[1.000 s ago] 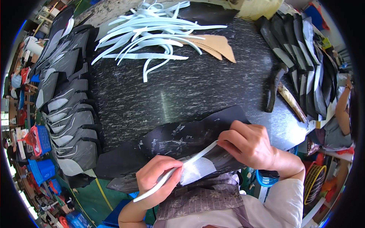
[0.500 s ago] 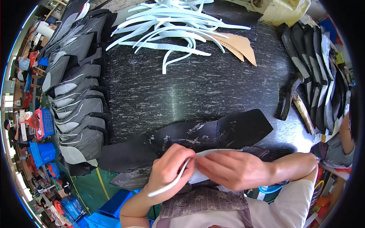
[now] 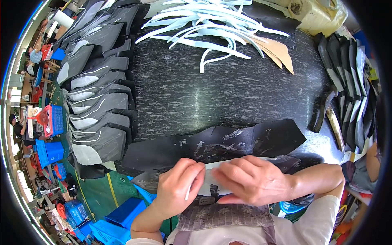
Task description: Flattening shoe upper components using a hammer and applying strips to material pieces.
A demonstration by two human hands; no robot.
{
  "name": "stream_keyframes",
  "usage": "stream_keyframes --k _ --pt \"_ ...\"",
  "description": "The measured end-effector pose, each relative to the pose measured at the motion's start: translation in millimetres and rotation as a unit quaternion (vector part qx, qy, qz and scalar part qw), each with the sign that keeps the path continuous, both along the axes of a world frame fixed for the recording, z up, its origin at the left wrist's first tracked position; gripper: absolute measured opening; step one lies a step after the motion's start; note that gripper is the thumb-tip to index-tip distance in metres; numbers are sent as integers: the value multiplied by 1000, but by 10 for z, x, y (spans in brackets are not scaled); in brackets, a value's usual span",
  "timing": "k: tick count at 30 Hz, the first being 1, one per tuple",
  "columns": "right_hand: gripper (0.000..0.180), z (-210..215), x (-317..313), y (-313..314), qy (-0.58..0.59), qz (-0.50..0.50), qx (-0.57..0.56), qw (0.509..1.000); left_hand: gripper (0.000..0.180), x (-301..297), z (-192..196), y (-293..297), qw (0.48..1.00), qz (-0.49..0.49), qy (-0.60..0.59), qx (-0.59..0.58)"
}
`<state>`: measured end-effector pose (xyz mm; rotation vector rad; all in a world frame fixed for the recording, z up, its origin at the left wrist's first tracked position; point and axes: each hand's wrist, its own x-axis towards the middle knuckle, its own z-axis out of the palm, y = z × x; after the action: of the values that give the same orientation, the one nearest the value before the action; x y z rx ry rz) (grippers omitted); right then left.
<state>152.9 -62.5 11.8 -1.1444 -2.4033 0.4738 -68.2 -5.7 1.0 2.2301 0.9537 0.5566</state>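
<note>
A narrow white foam strip (image 3: 188, 192) is pinched in my left hand (image 3: 178, 185), its loose tail poking out below the fingers. Between my hands a white band (image 3: 211, 165) runs along the edge of a dark, pale-backed shoe-upper-like piece (image 3: 209, 179). My right hand (image 3: 256, 180) hovers over that piece with bent fingers, the thumb apart and the fingertips partly smeared by motion. Whether it touches the band is hidden. Just beyond my hands lies a black sheet piece (image 3: 220, 143) with pale scuff marks.
Overlapping grey and black cut pieces (image 3: 100, 110) line the left side. More stand in a stack (image 3: 347, 90) at the right, beside a hammer (image 3: 324, 108). At the back lie a heap of white strips (image 3: 212, 30) and tan sheets (image 3: 275, 51). Blue bins (image 3: 126, 212) stand lower left.
My right hand has lifted slightly off the piece, and its thumb has spread away. The strip's tail below my left hand shows shorter. The whole view has shifted, moving the table rightward.
</note>
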Motion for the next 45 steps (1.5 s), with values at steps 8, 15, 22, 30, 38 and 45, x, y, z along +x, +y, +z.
stream_keyframes --k 8,15,22,30,38,45 --pt "33 -112 -149 47 -3 18 42 999 22 -314 21 -71 998 28 -8 49" --pt "37 -45 -297 168 -83 36 26 996 23 -236 -36 -3 997 41 24 68" --pt "61 -113 -347 161 -74 25 52 996 25 -471 38 88 983 74 14 165" --pt "66 -79 -482 248 -133 36 28 990 24 -409 148 220 967 81 133 202" --pt "75 17 -330 98 -105 24 -1 994 16 -659 44 597 997 -47 53 43" --pt "34 -180 -236 -251 121 -69 55 989 39 -254 -10 -172 958 -210 37 191"
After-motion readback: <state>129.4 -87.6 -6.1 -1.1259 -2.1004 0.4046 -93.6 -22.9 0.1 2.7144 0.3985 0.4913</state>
